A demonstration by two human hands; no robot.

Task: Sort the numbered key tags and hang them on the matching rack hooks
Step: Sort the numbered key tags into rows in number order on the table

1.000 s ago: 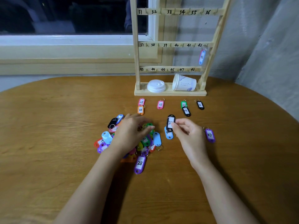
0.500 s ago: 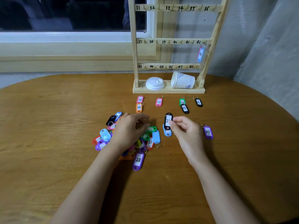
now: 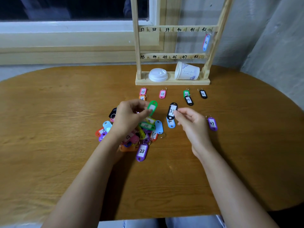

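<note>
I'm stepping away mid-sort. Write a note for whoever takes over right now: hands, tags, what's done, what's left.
Left hand: pinches a green tag; its number is unreadable.
Right hand: pinches tag 31.
Done: tag 42 hangs on its hook on the rack.
Laid out before the rack: tag 25, tag 27, tag 32, tag 33, tag 36. Tag 47 lies to the right.
Left: sort the pile, then hang every tag but 42.
</note>
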